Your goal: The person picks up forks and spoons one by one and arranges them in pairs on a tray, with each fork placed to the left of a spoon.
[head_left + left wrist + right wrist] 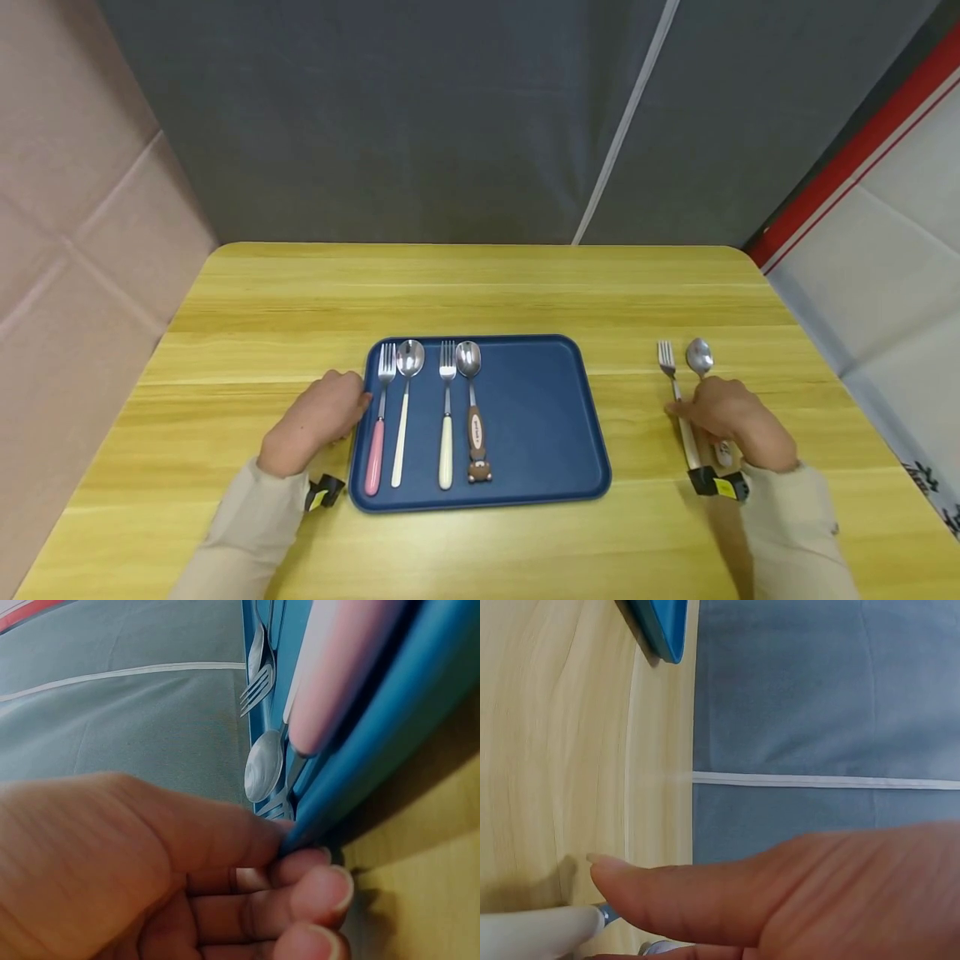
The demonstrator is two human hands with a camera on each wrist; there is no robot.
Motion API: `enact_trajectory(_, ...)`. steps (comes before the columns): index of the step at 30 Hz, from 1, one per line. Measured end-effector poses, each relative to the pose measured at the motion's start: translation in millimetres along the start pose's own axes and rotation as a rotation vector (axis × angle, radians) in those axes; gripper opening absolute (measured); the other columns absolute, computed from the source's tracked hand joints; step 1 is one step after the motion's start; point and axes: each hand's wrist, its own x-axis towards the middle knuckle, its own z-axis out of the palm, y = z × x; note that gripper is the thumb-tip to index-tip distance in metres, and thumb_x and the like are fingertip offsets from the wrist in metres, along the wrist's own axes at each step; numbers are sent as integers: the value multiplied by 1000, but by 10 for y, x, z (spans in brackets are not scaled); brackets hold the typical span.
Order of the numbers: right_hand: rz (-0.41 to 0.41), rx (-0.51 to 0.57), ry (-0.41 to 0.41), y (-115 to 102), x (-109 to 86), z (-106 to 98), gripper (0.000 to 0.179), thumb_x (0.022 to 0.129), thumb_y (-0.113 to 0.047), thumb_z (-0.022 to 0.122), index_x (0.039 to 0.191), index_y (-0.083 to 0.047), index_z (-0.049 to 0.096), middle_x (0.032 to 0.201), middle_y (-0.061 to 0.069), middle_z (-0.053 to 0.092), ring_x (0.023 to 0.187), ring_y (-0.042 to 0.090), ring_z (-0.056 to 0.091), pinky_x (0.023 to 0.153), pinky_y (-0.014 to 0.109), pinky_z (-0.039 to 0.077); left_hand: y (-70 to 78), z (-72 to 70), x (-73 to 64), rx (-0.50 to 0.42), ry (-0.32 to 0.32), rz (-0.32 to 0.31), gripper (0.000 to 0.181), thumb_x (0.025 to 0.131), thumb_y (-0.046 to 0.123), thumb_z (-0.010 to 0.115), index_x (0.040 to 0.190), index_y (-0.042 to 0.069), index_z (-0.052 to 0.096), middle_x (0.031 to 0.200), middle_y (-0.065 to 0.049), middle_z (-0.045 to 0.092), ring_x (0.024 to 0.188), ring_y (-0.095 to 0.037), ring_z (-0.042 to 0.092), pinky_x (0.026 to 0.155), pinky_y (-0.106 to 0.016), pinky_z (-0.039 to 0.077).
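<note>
At the tray's left side my left hand (pixel 318 417) pinches the rim of the blue tray (pixel 536 417), thumb on top and fingers curled below, as the left wrist view shows. My right hand (pixel 731 417) is over a fork (pixel 666 358) and a spoon (pixel 700 357) at the right of the table. Its thumb (pixel 682 896) crosses the neck of the fork, whose cream handle (pixel 536 934) points back towards the wrist. The fork is between thumb and fingers. Part of the spoon's handle is hidden under this hand.
On the tray lie a pink-handled fork (pixel 375 454), a spoon with a slim cream handle (pixel 401 437), a cream-handled fork (pixel 446 450) and a brown bear-handled spoon (pixel 476 429). A grey partition (pixel 405 125) stands behind the wooden table (pixel 495 292).
</note>
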Motion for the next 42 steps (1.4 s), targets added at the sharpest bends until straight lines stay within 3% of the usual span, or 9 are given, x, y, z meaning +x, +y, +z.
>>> enact_trajectory(14,-55,14,-29,22,37,22,45,95,-24,55,52,-12,49,43,-5,41,40,9,43,48,29,39,11,-9,4,18,13,13,29,98,10,47,72,3,57,56,-7,51,42,-16,49,42,-28,41)
enact_trajectory(24,-92,67,-26,22,54,47,35,93,-15,49,58,-11,50,48,-3,43,42,10,38,47,29,36,-13,19,15,34,39,41,29,97,10,47,71,3,57,56,-7,50,43,-17,49,41,-28,40)
enact_trajectory(32,-113,14,22,-14,66,51,38,93,-16,51,57,-7,59,49,0,53,46,14,49,54,33,43,-14,41,-4,21,50,40,25,97,9,48,76,1,59,57,-7,50,42,-16,49,41,-28,41)
enact_trajectory(42,-163,6,83,-104,43,46,37,92,-16,49,57,-8,58,47,-2,52,45,14,48,52,32,41,-9,-1,-14,38,47,40,23,96,9,49,78,0,59,59,-7,50,49,-18,50,45,-29,42)
